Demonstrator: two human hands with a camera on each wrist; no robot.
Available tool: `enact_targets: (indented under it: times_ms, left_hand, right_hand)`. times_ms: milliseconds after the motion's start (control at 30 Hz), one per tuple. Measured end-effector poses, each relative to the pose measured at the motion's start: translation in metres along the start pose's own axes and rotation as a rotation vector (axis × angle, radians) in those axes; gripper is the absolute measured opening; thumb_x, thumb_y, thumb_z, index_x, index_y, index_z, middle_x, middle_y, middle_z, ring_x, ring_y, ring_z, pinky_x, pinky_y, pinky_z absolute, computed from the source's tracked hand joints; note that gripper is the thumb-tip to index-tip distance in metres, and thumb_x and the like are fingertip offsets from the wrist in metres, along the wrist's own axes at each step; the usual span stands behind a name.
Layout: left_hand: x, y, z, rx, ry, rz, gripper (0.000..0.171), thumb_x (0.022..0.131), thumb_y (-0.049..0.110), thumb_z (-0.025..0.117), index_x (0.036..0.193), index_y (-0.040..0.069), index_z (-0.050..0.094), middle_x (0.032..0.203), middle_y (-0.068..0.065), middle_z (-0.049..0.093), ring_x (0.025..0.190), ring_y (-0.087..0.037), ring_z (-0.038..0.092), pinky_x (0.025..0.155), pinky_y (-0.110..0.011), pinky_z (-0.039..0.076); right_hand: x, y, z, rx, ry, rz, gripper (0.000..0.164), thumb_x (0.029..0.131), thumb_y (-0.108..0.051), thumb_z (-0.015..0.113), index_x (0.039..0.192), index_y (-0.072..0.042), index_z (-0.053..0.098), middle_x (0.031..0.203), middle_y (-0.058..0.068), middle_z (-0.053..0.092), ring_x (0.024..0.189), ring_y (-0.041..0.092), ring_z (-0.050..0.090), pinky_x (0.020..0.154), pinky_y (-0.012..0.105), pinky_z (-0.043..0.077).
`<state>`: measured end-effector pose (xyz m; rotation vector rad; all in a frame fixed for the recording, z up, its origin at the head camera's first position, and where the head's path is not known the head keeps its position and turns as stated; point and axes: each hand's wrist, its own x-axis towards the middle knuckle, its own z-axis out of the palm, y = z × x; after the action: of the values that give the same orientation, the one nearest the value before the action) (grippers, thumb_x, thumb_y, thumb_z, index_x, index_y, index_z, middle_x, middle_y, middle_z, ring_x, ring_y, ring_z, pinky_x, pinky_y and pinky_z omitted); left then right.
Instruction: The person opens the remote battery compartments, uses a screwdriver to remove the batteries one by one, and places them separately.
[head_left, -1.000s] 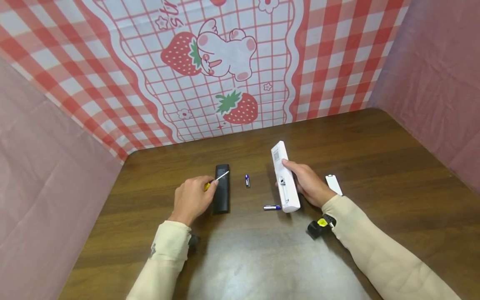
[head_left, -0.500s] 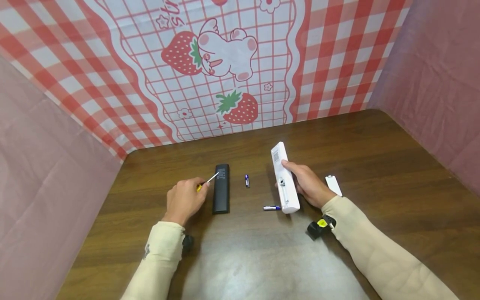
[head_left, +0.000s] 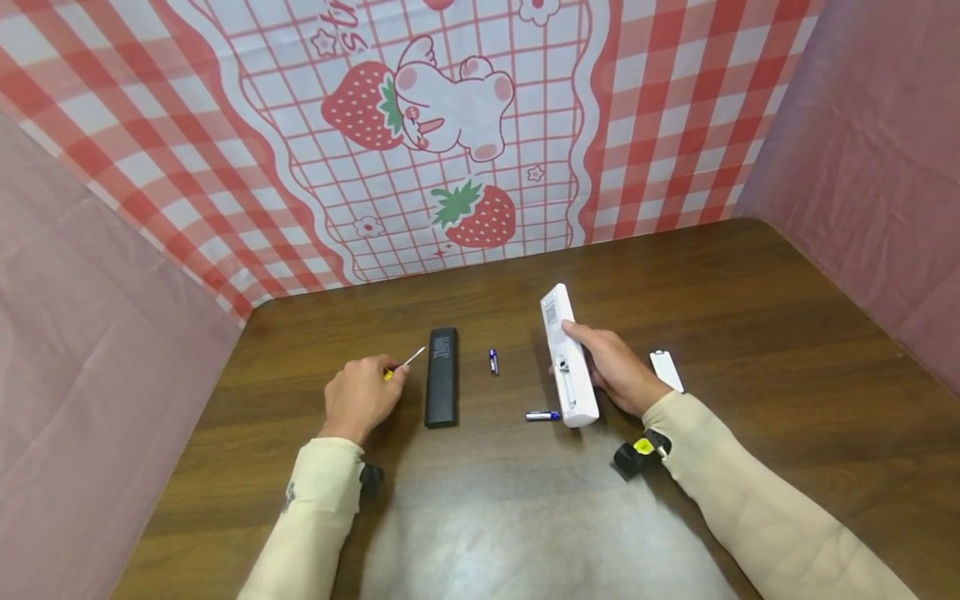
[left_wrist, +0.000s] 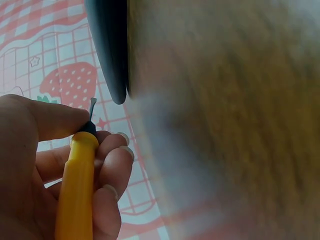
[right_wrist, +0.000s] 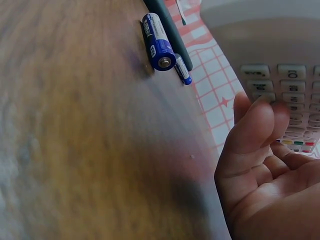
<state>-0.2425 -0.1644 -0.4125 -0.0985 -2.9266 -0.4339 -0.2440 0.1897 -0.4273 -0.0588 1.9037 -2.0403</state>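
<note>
My left hand (head_left: 363, 397) pinches a screwdriver with a yellow handle (left_wrist: 77, 190), its thin metal shaft pointing up and to the right. Just right of that hand a black remote control (head_left: 442, 383) lies on the table with its printed back up. In my right hand (head_left: 621, 367) is a white remote control (head_left: 570, 358), gripped by its sides and tilted; its open battery compartment shows in the head view. Its rubber buttons (right_wrist: 292, 86) face the right wrist camera, with fingers touching them. Two blue-and-silver batteries lie between the remotes, one upright in view (head_left: 493, 362), the other sideways (head_left: 542, 416).
A white battery cover (head_left: 667, 371) lies on the wooden table (head_left: 480, 492), right of my right hand. A red-and-white checked cloth (head_left: 645, 125) hangs along the table's back edge. Pink cloth walls (head_left: 870, 167) stand at both sides.
My left hand has moved left with the screwdriver, whose tip was over the black remote control and is now left of it. My right hand and the white remote control have hardly moved.
</note>
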Motion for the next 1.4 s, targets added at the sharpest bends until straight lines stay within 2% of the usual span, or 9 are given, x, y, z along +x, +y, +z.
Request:
enact_targets:
  times_ms: [233,467,733,900,1233,1400]
  left_hand:
    - [0.004,-0.004,-0.001,0.027,-0.050,-0.063,0.029,0.095,0.041,0.062,0.108,0.020,0.078,0.102,-0.011,0.073,0.087,-0.038,0.068,0.065,-0.052,0.048]
    - [0.006,-0.004,-0.003,0.049,-0.084,-0.086,0.028,0.095,0.039,0.061,0.108,0.020,0.077,0.103,-0.011,0.073,0.088,-0.038,0.068,0.064,-0.052,0.048]
    - [0.011,-0.006,-0.006,0.005,-0.142,-0.116,0.029,0.095,0.041,0.063,0.109,0.020,0.077,0.104,-0.009,0.073,0.093,-0.034,0.067,0.070,-0.051,0.048]
    - [0.013,-0.008,-0.006,0.015,-0.166,-0.154,0.029,0.095,0.042,0.062,0.110,0.020,0.076,0.103,-0.010,0.072,0.091,-0.033,0.066,0.068,-0.050,0.047]
    - [0.018,-0.014,-0.009,0.052,-0.176,-0.176,0.033,0.097,0.040,0.062,0.113,0.015,0.076,0.097,-0.010,0.071,0.079,-0.029,0.062,0.065,-0.048,0.046]
    - [0.020,-0.017,-0.009,0.053,-0.204,-0.197,0.034,0.097,0.040,0.061,0.115,0.016,0.075,0.100,-0.011,0.071,0.081,-0.029,0.062,0.066,-0.048,0.045]
  right_hand:
    - [0.001,0.001,0.000,0.003,-0.004,-0.006,0.074,0.104,-0.048,0.045,0.150,0.008,0.029,0.130,0.033,0.050,0.100,0.029,0.062,0.081,0.038,0.054]
    - [0.001,0.001,0.000,0.017,-0.005,-0.020,0.072,0.105,-0.046,0.044,0.149,0.009,0.030,0.129,0.034,0.050,0.100,0.029,0.063,0.080,0.038,0.054]
    - [0.000,0.000,-0.001,0.003,-0.009,-0.022,0.074,0.105,-0.048,0.044,0.150,0.008,0.029,0.128,0.035,0.050,0.100,0.030,0.062,0.080,0.038,0.054]
    - [0.001,0.001,-0.001,0.002,-0.006,-0.014,0.073,0.105,-0.047,0.044,0.150,0.008,0.029,0.129,0.034,0.050,0.101,0.029,0.062,0.080,0.038,0.054]
    - [0.001,0.002,-0.001,0.008,-0.009,-0.014,0.074,0.105,-0.048,0.044,0.151,0.008,0.028,0.129,0.034,0.049,0.100,0.029,0.063,0.080,0.038,0.054]
    - [0.001,0.002,-0.002,0.018,-0.013,-0.011,0.073,0.105,-0.047,0.044,0.150,0.008,0.029,0.130,0.034,0.049,0.100,0.028,0.063,0.080,0.039,0.054]
